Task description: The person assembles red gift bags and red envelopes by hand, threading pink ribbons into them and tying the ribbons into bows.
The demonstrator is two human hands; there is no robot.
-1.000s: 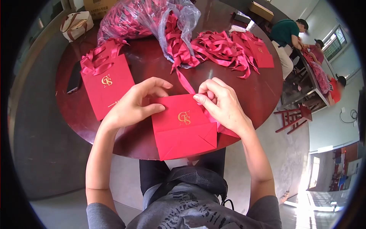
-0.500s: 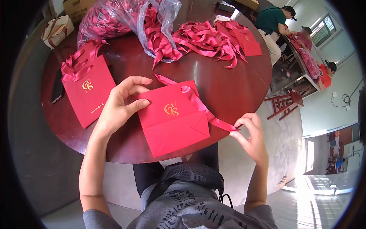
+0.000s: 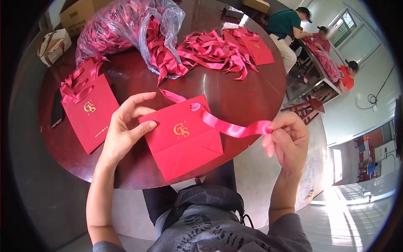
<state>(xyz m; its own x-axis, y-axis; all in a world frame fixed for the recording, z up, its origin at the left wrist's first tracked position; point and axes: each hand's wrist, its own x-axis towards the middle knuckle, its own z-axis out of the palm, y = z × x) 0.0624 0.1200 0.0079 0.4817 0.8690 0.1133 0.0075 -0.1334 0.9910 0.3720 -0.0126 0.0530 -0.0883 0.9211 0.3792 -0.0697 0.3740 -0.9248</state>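
Note:
A small red paper bag (image 3: pixel 168 140) with gold letters lies flat on the table, its folded base toward me. My left hand (image 3: pixel 130 126) holds the bag's upper left edge, thumb on top; part of its fingers is hidden. A shiny red ribbon (image 3: pixel 226 126) runs through a hole near the bag's upper right. My right hand (image 3: pixel 289 138) pinches the ribbon's end, out to the right of the bag. The ribbon's other part shows beyond the bag's top edge. Left of my left hand lies another red bag (image 3: pixel 94 113) with ribbon handles.
Loose ribbons (image 3: pixel 214 52) are heaped on the round table (image 3: pixel 260 94) beside a clear plastic sack (image 3: pixel 113 31) and more red bags (image 3: pixel 257 46). A cardboard box (image 3: pixel 79 17) and a white bag (image 3: pixel 54 46) stand far left. Several people sit or stand at another table, upper right.
My right hand has moved up and to the right, drawing the ribbon out from the bag. My left hand stays on the bag. The whole view has shifted slightly.

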